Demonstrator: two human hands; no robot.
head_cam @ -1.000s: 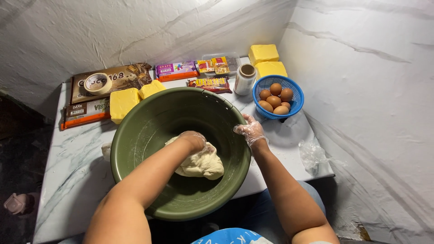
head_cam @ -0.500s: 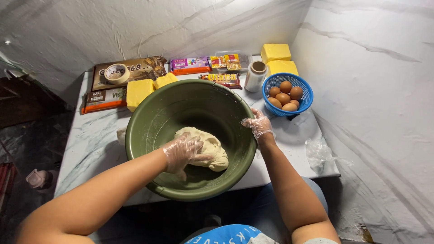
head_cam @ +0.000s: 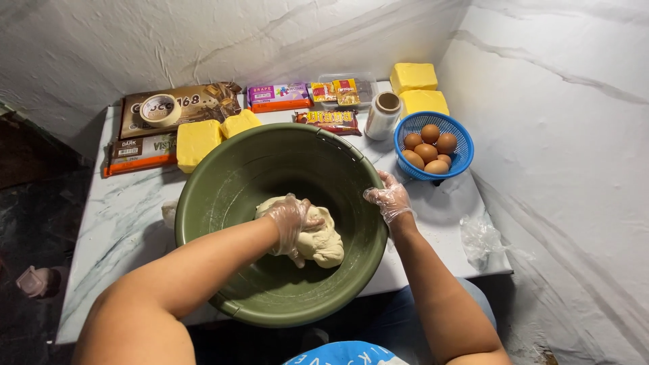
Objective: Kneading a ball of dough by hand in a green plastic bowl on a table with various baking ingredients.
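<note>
The left hand (head_cam: 292,223), in a clear glove, covers part of the dough (head_cam: 318,236) low inside the green bowl (head_cam: 223,196), fingers curled over it. The gloved right hand (head_cam: 389,201) clasps the bowl's right rim, near the egg basket (head_cam: 463,152).

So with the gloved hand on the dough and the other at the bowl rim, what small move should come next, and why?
Probably fold the dough over and press down again: the left hand rests on top of the uneven lump, and the right hand braces the green bowl at its rim.
</note>
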